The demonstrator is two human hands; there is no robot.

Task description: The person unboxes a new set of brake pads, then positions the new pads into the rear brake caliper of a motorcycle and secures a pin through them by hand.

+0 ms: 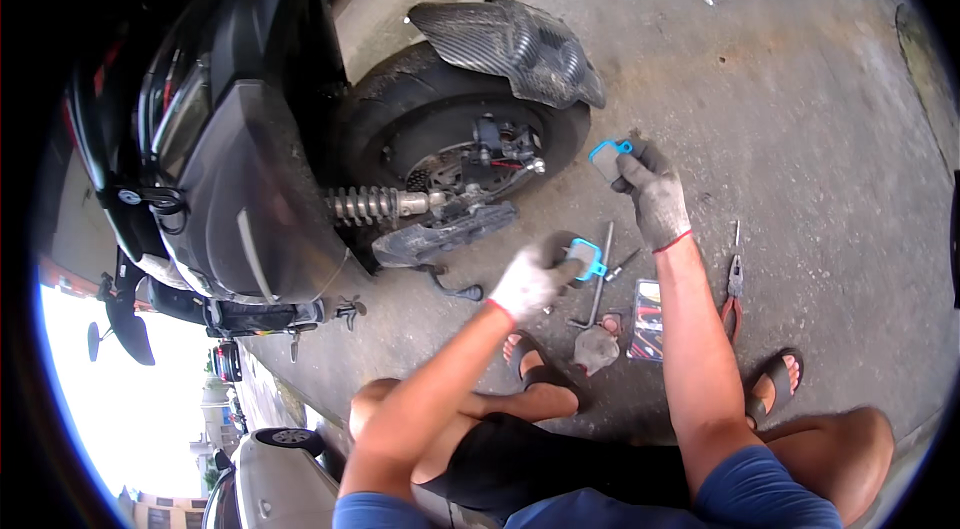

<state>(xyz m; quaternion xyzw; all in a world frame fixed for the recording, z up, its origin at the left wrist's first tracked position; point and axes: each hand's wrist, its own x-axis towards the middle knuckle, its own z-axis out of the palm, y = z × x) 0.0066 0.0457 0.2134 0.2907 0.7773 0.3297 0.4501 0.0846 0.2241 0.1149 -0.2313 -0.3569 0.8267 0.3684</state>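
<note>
Both my hands wear grey-and-white work gloves with red cuffs. Between the thumb and fingers of my left hand [535, 279] is a blue-edged brake pad [586, 259], its grey face showing. A second blue-edged brake pad [607, 160] is pinched in my right hand [655, 191], farther from me and close to the rear tire. To the left of both hands stands a scooter's rear wheel [390, 119], with a brake caliper [495, 141] by its disc and a coil-spring shock absorber [378, 205] nearby. Neither pad touches the wheel.
On the concrete in front of me lie an L-shaped wrench [600, 279], a small tool [623, 264], a crumpled glove or rag [597, 347], a blister package [647, 321] and red-handled pliers [734, 299]. A rear mudguard [510, 44] juts over the tire. A parked car [275, 484] is at lower left.
</note>
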